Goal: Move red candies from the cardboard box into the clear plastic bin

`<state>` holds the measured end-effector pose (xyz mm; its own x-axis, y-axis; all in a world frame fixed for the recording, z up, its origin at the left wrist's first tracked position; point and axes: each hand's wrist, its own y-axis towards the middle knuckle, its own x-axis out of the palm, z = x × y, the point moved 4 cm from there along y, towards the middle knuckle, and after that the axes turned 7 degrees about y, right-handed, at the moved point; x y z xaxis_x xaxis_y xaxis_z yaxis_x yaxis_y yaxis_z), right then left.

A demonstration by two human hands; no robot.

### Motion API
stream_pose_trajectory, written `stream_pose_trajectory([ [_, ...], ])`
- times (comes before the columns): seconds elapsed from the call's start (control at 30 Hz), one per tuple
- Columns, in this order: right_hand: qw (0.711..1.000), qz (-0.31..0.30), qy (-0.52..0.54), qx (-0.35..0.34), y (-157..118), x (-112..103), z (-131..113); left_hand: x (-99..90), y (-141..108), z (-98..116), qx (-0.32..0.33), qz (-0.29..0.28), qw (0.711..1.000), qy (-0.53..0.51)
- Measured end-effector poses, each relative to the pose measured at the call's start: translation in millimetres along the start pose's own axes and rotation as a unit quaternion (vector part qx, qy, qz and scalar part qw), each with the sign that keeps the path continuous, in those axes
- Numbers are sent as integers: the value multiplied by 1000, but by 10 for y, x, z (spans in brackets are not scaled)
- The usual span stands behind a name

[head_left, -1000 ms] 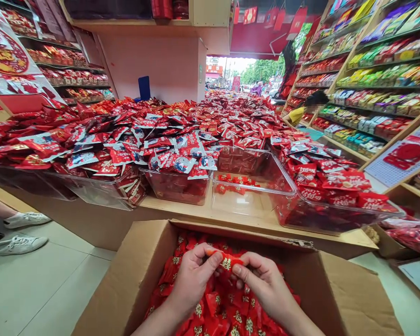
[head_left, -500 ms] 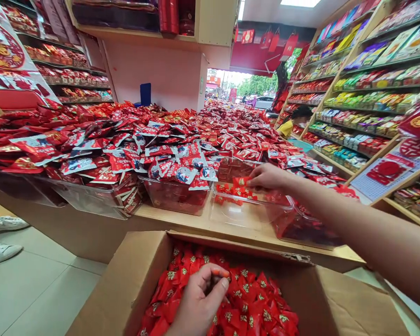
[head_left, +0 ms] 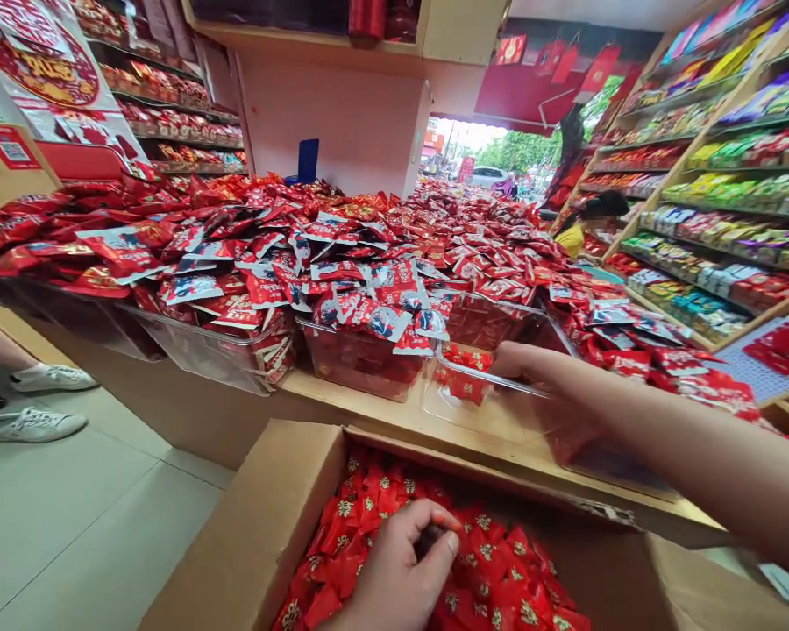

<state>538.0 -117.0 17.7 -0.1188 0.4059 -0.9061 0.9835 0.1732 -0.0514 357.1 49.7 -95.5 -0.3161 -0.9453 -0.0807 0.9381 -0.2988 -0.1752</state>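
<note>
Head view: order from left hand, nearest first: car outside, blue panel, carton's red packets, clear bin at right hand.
1. Red packets: beneath the left hand
2. Clear bin: ahead, right
3. Blue panel: far back, left
4. Car: outside, beyond

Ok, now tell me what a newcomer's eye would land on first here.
Most likely the great heap of glossy red packets across the middle. Next, the open cardboard box in the foreground, with small red wrapped pieces inside, under the left hand. Then the right hand, reaching into a clear bin beyond the box.
</note>
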Motion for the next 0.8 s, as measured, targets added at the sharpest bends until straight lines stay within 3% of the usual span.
stream_pose_trajectory([
  [0.13, 981, 184, -9, -60, -467, -521, -317, -233, 102, 24, 30, 74, 995, 58],
  [0.17, 973, 219, 4, -76, -668, -586, -388, -284, 127, 28, 40, 85, 992, 86],
  [0.23, 961, 236, 47, -136, -1107, -515, -489, -338, 164, 25, 63, 85, 980, 171],
  [0.27, 961, 203, 79, -171, -1310, -362, -504, -339, 173, 10, 72, 73, 969, 223],
  [0.3, 967, 131, 104, -192, -1481, -127, -490, -324, 177, -14, 78, 55, 957, 274],
  [0.37, 978, -22, 131, -161, -1716, 462, -365, -271, 168, -90, 78, 8, 933, 352],
  [0.4, 980, -70, 132, -131, -1779, 751, -284, -244, 158, -132, 75, -12, 924, 375],
  [0.5, 984, -109, 128, -61, -1783, 1397, -139, -196, 123, -220, 69, -48, 909, 407],
  [0.63, 991, -90, 104, 11, -1675, 1752, -153, -191, 89, -226, 68, -78, 893, 437],
  [0.8, 990, -74, 116, 44, -1665, 1796, -55, -167, 98, -183, 66, -76, 898, 427],
])
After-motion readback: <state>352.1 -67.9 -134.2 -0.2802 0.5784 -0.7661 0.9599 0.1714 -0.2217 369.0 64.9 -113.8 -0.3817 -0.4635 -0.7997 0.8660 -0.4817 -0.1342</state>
